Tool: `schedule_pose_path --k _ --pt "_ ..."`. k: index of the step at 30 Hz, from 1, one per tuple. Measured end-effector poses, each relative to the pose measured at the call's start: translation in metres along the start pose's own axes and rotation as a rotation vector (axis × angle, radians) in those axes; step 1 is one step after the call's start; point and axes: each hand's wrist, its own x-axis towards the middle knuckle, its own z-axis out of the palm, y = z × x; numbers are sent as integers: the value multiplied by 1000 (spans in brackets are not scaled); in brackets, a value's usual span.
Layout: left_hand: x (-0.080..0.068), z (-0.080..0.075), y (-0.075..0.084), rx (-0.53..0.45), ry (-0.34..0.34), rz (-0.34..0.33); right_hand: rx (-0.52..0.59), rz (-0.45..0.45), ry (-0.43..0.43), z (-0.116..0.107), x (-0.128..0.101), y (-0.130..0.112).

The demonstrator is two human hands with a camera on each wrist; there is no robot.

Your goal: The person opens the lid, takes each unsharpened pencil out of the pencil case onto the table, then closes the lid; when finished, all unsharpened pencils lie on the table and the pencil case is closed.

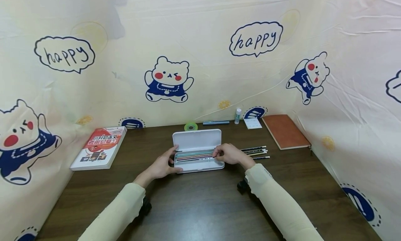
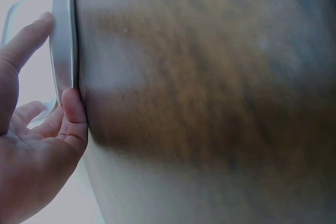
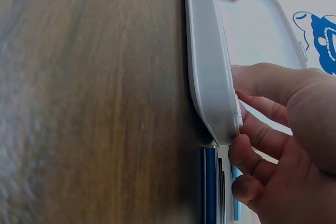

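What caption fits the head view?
Both hands, left hand and right hand, at an open white pencil case on a wooden desk.

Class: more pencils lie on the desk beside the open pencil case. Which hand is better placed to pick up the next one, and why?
Probably the right hand: the loose pencils lie just beside it, while the left hand holds the pencil case at its far end.
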Motion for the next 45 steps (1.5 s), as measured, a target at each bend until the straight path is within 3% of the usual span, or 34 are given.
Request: schedule_pose_path --k 19,37,45 --pt "0 -1 -1 9 -6 -2 150 -61 63 -23 -21 10" --pt "0 0 -1 6 -7 -7 143 31 84 -57 -72 63" --pt "-1 0 1 10 -6 -1 156 119 118 -67 -100 92"
